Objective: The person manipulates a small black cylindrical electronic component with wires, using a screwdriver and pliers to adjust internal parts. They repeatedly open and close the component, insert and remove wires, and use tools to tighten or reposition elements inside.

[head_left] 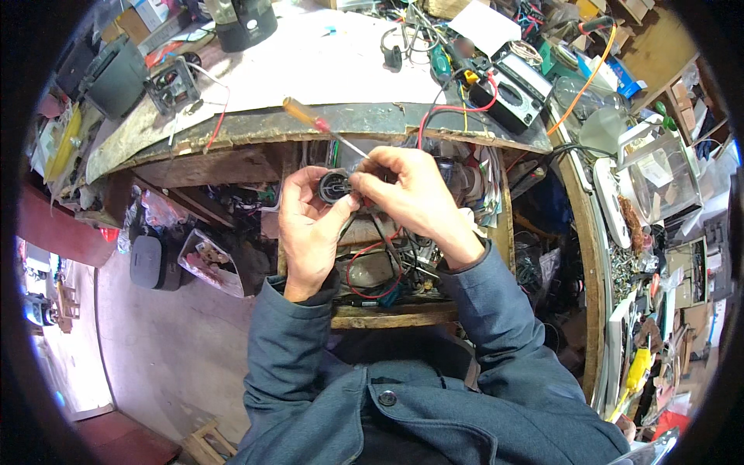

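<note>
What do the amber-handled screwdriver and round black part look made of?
Screwdriver: handle probably smooth plastic, from its amber and red colouring; shaft likely bare metal, from its silvery shine. Black part: perhaps satin plastic, from its even dark tone; painted metal possible.

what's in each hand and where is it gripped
The left hand holds a round black part by its outer edge; the right hand holds a screwdriver by its metal shaft, not the handle.

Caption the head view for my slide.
Over a cluttered drawer, the left hand holds a round black part, the right hand a screwdriver.
</note>
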